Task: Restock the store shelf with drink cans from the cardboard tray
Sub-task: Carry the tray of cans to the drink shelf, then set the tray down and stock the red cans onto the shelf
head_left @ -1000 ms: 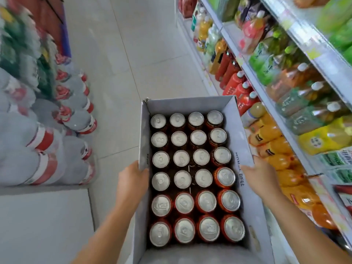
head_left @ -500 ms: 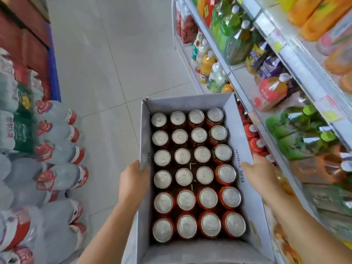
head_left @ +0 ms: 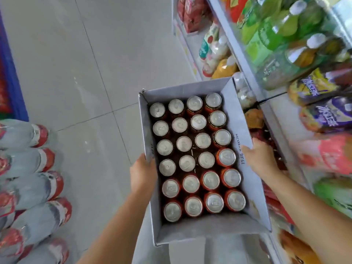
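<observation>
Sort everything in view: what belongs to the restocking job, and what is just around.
Job: cardboard tray, drink cans in it, store shelf, left hand and right hand gripping the tray's side walls.
Just around: packs of water bottles, bottled drinks on the shelf, tiled floor.

Pale tiled floor point(head_left: 95, 73) runs down the aisle, with red-labelled water bottles point(head_left: 28, 168) apparently stacked along its left edge. On the right, the store shelf point(head_left: 272, 119) holds green bottles point(head_left: 276, 31) on an upper tier and red packets point(head_left: 192, 18) at the far end of a lower tier.

shelf bottles point(head_left: 282, 33) blurred, tray point(head_left: 235, 115) lettering too small
</observation>
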The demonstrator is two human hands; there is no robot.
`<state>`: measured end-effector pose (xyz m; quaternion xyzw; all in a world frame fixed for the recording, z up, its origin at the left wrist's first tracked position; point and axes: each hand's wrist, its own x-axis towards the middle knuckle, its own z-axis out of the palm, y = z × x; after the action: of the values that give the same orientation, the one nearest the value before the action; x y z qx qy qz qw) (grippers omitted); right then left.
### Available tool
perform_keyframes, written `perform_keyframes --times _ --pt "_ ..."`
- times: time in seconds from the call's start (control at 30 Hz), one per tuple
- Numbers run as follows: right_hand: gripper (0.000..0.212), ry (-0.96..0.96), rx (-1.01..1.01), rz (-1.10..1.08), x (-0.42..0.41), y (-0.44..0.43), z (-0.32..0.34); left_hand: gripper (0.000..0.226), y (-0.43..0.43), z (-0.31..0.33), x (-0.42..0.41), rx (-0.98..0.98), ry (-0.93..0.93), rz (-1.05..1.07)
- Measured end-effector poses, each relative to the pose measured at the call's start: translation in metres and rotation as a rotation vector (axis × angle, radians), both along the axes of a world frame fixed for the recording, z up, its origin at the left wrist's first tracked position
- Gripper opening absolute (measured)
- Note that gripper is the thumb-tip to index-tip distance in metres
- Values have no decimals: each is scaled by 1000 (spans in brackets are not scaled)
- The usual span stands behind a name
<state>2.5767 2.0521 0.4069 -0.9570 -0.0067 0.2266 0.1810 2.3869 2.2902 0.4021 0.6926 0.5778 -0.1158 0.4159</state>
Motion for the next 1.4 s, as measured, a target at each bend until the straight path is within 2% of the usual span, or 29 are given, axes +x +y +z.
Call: perform_keyframes --times 0.2,0.3,0.4,0.5,0.6,0.77,0.9,1.0,1.03,1.1,1.17,1.2,1.3,1.4 --pt "15 52 -6 45 59 43 -148 6 30 -151 50 -28 37 47" --pt "10 42 -1 93 80 54 -235 11 38 -230 66 -24 9 72" --pt "19 96 -5 85 93 60 -311 13 40 -297 74 -7 33 81" --pt "30 90 -3 80 98 60 -369 14 38 -351 78 -3 38 99" --pt "26 108 -7 63 97 59 -407 18 31 -387 79 -16 34 128" --pt "43 131 -58 24 91 45 -441 27 13 -412 68 -16 -8 135" --pt "34 162 -40 23 86 43 -442 29 9 -415 64 -33 -16 135" --pt "40 275 -35 -27 86 48 -437 45 12 -413 63 -107 48 27" --pt "43 279 -35 -16 83 49 -431 56 12 -408 62 -77 55 -17" --pt "46 99 -23 95 75 52 -413 70 11 -392 66 163 5 -157" --pt "44 -93 68 261 59 57 -393 61 4 -380 72 372 -151 -340" --pt "41 -103 117 337 47 60 -387 55 -1 -378 76 357 -206 -428" --pt "44 133 147 491 19 66 -399 57 -19 -394 87 67 -126 -577" --pt "59 280 57 526 8 68 -426 67 -25 -425 88 45 74 -623"
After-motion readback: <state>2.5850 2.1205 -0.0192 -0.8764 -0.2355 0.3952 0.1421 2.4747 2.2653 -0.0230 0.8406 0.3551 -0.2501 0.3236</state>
